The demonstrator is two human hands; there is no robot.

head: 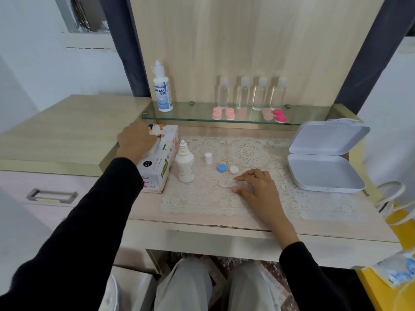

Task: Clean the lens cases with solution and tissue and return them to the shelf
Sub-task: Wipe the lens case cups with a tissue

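A clear lens case (224, 183) lies open on the lace mat (202, 198). My right hand (256, 187) holds its right end between thumb and forefinger. The case's blue cap (221, 167) and white cap (234, 169) lie just behind it. An uncapped white solution bottle (185, 164) stands to the left, and its small cap (208, 158) stands beside it. My left hand (134, 140) is curled over the top opening of the tissue box (157, 173), where a bit of white tissue (155, 148) shows under the fingers. Several pink lens cases (230, 113) sit on the glass shelf (193, 118).
On the shelf stand a large solution bottle (162, 90) and several clear bottles (259, 95). An open white hinged box (323, 167) lies at the desk's right. A yellow bag with white handles (402, 221) hangs off the right edge. A drawer handle (51, 195) is at lower left.
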